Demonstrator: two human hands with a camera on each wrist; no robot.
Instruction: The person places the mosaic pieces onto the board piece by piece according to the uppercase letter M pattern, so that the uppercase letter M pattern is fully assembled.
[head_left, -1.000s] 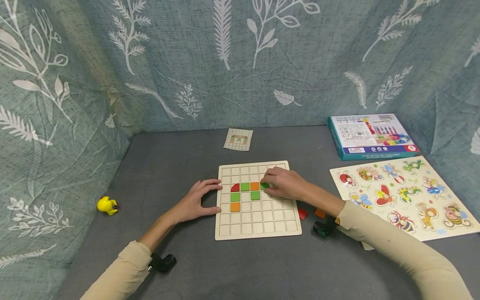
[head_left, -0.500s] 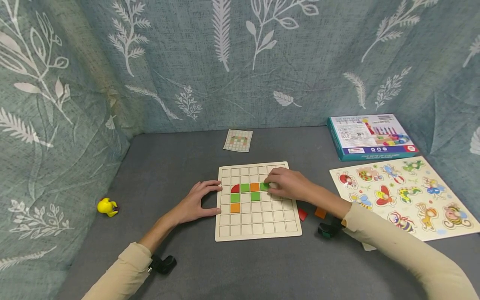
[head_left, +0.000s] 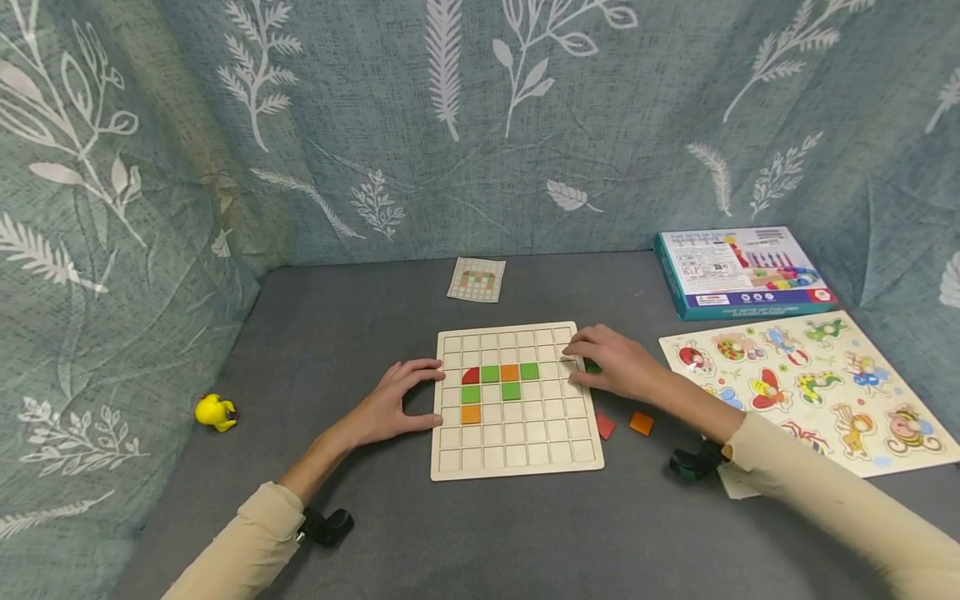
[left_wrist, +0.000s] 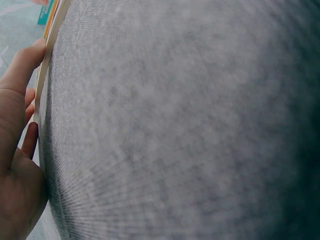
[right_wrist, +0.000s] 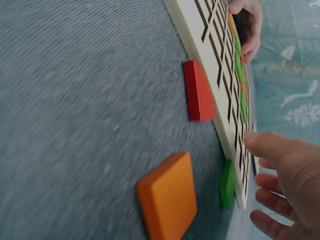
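Observation:
A wooden grid board (head_left: 495,454) lies in the middle of the table in the head view. A red rounded tile (head_left: 470,377), several green tiles (head_left: 529,372) and two orange tiles (head_left: 510,372) sit in its cells. My left hand (head_left: 393,400) touches the board's left edge with thumb and fingertips spread apart. Over the right edge hovers my right hand (head_left: 611,362), its thumb and fingers apart and nothing held. Beside that edge lie a loose green tile (right_wrist: 227,184), partly hidden by the hand in the head view, a red tile (head_left: 605,427) and an orange tile (head_left: 641,423).
Behind the board lies a small pattern card (head_left: 477,279). To the right are a picture puzzle board (head_left: 817,383), partly under the right forearm, and a boxed toy set (head_left: 742,271). A yellow toy duck (head_left: 215,412) stands at the left. A leaf-patterned curtain (head_left: 420,125) hangs behind.
My right hand has let go of the green tile in the top row of tiles and moved right to the board's edge. The left hand stays put.

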